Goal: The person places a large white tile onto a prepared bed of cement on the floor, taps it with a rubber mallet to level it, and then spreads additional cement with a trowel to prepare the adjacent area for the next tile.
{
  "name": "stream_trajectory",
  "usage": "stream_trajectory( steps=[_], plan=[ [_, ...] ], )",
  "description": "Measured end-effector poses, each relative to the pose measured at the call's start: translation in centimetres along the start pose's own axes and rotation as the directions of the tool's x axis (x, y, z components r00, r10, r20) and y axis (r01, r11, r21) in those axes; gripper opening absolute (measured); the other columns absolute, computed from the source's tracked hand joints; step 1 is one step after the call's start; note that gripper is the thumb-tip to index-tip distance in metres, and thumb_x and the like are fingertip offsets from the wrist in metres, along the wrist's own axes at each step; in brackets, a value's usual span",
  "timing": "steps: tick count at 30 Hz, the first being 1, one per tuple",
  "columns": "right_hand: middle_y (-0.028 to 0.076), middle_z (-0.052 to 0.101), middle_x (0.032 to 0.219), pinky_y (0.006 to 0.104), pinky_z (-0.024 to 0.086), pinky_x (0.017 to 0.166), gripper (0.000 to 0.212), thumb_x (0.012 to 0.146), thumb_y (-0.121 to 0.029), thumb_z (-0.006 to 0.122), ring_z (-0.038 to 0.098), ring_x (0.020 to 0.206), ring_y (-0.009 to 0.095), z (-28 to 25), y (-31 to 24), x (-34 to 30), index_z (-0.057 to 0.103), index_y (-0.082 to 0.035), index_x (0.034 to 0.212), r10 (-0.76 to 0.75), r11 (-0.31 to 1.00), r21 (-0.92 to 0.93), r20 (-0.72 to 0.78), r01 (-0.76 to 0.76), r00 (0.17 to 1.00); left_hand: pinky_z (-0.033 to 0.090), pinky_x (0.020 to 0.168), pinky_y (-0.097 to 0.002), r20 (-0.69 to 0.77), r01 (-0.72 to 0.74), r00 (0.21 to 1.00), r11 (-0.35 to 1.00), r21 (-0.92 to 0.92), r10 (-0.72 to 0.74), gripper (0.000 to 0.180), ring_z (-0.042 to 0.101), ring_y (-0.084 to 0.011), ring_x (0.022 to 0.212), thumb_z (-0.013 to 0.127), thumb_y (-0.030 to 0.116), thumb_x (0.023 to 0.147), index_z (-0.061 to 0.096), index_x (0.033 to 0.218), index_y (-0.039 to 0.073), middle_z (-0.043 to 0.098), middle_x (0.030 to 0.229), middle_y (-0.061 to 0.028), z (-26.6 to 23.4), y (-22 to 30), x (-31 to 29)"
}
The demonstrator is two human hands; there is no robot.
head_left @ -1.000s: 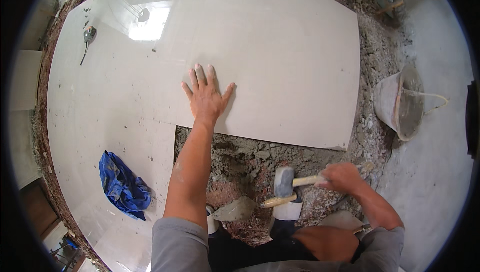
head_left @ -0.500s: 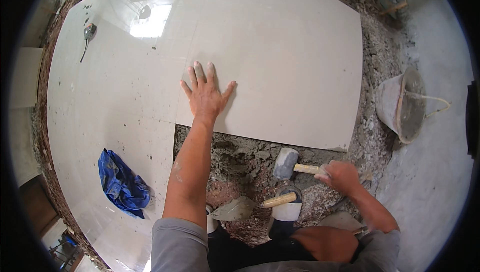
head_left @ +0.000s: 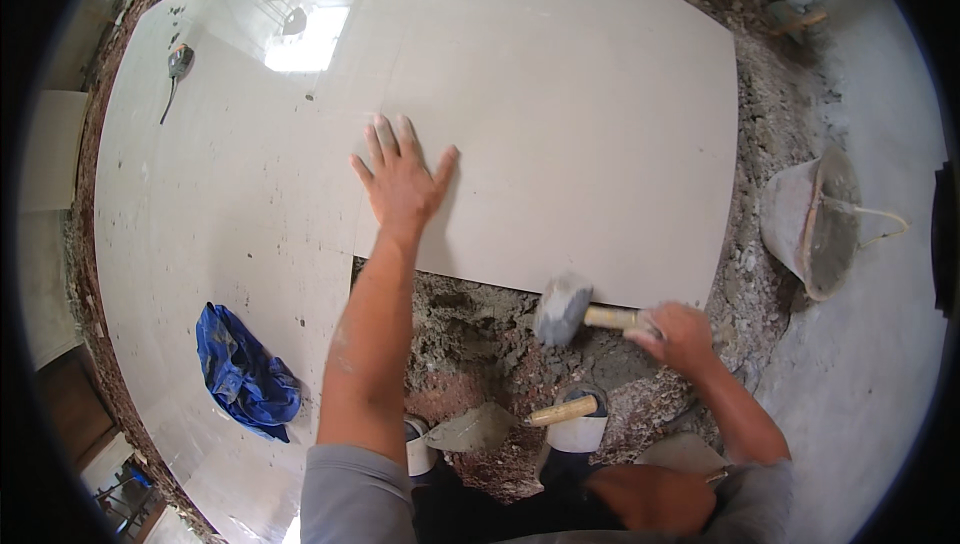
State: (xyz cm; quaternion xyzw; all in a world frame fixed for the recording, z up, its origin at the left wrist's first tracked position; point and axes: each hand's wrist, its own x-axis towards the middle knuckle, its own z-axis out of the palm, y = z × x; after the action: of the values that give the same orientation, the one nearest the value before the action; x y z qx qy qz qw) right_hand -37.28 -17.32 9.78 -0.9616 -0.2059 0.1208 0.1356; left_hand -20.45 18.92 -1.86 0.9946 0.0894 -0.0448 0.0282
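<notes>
My left hand (head_left: 405, 184) lies flat on a large, glossy pale floor tile (head_left: 580, 134), fingers spread. It rests near the seam with the neighbouring tiles on the left. My right hand (head_left: 682, 336) is wrapped round the wooden handle of a mallet (head_left: 563, 310). The mallet's grey-and-white head, slightly blurred, is at the tile's near edge; whether it touches the tile I cannot tell. Below that edge lies rough grey mortar (head_left: 465, 329). A trowel (head_left: 475, 431) with a wooden handle (head_left: 562, 411) lies in front of my feet.
A blue cloth (head_left: 245, 372) is crumpled on the left tiles, and a tape measure (head_left: 179, 61) sits at the far left. On the right, a mortar-stained bucket (head_left: 800, 224) lies tipped beside the grey wall (head_left: 870, 364). Rough ground borders the tiles.
The mallet has moved slightly left and up toward the tile's edge, with my right hand still round its handle. My left hand appears a little further left, still flat on the tile.
</notes>
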Motion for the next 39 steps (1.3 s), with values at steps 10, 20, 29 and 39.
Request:
stream_trajectory(
  steps=[10,20,29,39],
  plan=[
    [0.009,0.059,0.076,0.0390,0.044,0.067,0.023,0.077,-0.024,0.073,0.056,0.072,0.027,3.9,4.5,16.7,0.063,-0.004,0.083,-0.020,0.993,0.110,-0.219,0.045,0.975,0.007,0.115,-0.0525,-0.088,-0.169,0.982,0.985,-0.023,0.166,0.048,0.015,-0.0276,0.143,0.026,0.053,0.098,0.041,0.140,0.034,0.026,0.153,-0.0030,0.1,-6.8,9.7],
    [0.016,0.048,0.133,0.0497,0.026,0.106,0.053,0.087,-0.041,0.054,0.041,0.125,0.034,-0.3,3.3,58.2,0.049,-0.011,0.131,0.116,0.970,-0.117,-0.557,-0.215,0.822,0.008,0.113,-0.0575,-0.004,-0.202,0.979,0.976,-0.084,0.202,0.043,0.018,-0.0322,0.142,0.037,0.046,0.096,0.045,0.136,0.033,0.028,0.151,-0.0073,-1.6,-6.6,10.2],
    [0.016,0.050,0.133,0.0488,0.026,0.107,0.064,0.078,-0.056,0.059,0.043,0.127,0.034,-0.7,0.4,67.8,0.055,-0.013,0.126,0.359,0.933,0.069,-0.203,-0.353,0.911,0.006,0.112,-0.0593,0.023,-0.189,0.980,0.961,-0.200,0.198,0.040,0.018,-0.0325,0.142,0.045,0.046,0.093,0.050,0.132,0.036,0.030,0.151,-0.0068,-1.3,-7.0,10.2],
    [0.017,0.054,0.122,0.0470,0.033,0.101,0.071,0.074,-0.067,0.060,0.049,0.119,0.033,-1.0,2.5,68.0,0.060,-0.010,0.116,0.267,0.955,-0.056,-0.266,-0.291,0.926,0.002,0.113,-0.0597,0.111,-0.171,0.975,0.966,-0.195,0.195,0.044,0.010,-0.0293,0.144,0.037,0.050,0.095,0.040,0.138,0.040,0.019,0.155,-0.0029,-1.2,-7.1,10.2]
  ],
)
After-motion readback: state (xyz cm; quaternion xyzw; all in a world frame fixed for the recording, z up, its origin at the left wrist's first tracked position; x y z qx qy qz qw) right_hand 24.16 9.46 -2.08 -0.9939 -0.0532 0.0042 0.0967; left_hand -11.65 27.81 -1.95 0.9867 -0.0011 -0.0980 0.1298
